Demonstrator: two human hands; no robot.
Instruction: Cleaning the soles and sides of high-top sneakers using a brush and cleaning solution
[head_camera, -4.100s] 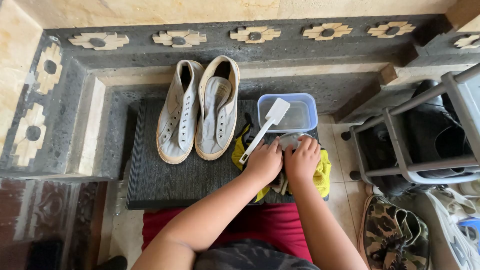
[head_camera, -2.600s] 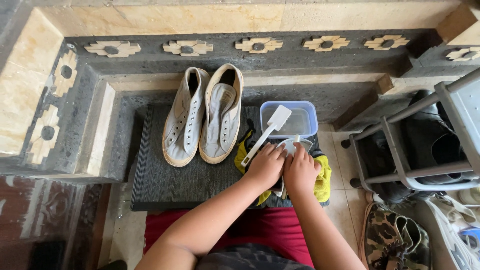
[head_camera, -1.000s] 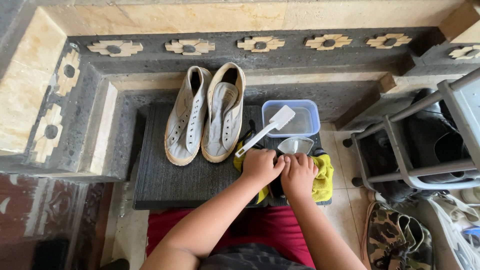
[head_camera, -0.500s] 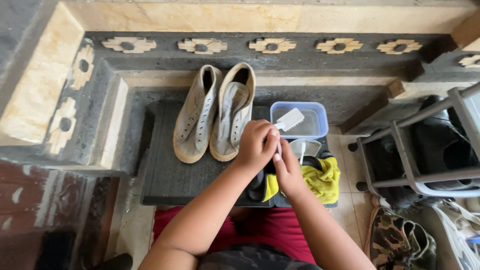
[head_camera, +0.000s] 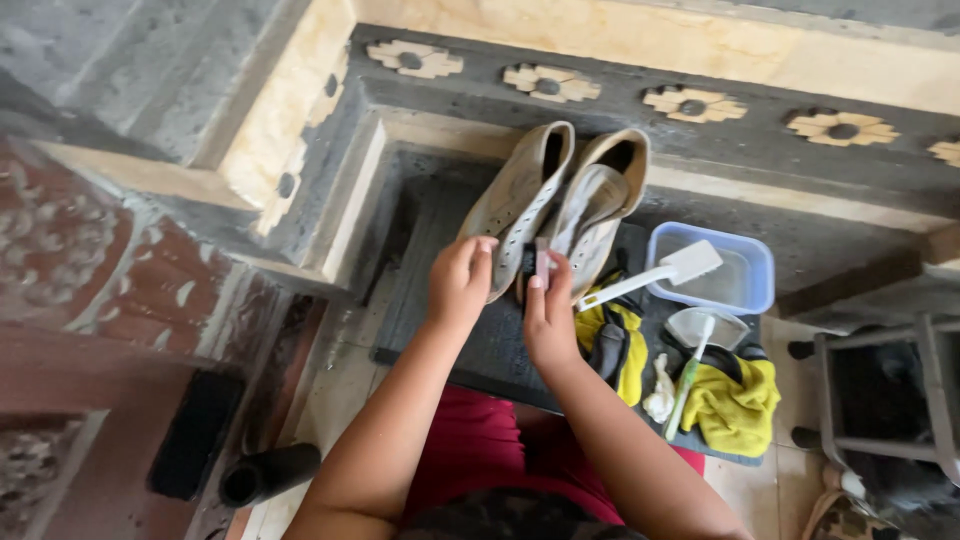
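Pinching a small white piece (head_camera: 541, 268) in my right hand (head_camera: 548, 318), left hand (head_camera: 460, 283) curled on grey shoes (head_camera: 550, 200); brush (head_camera: 655, 276) and blue tub (head_camera: 745, 270) right of centre.

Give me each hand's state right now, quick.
Left hand: fingers curled, contents cannot be told.
Right hand: closed on a small pale object.

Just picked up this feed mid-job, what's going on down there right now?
A seated person has both hands raised over a pair of grey canvas shoes lying on a dark mat. The left hand and right hand pinch a small dark item between them; what it is cannot be made out. Beside them, a white brush rests across a clear blue-rimmed tub, with a yellow cloth and a green toothbrush below it.
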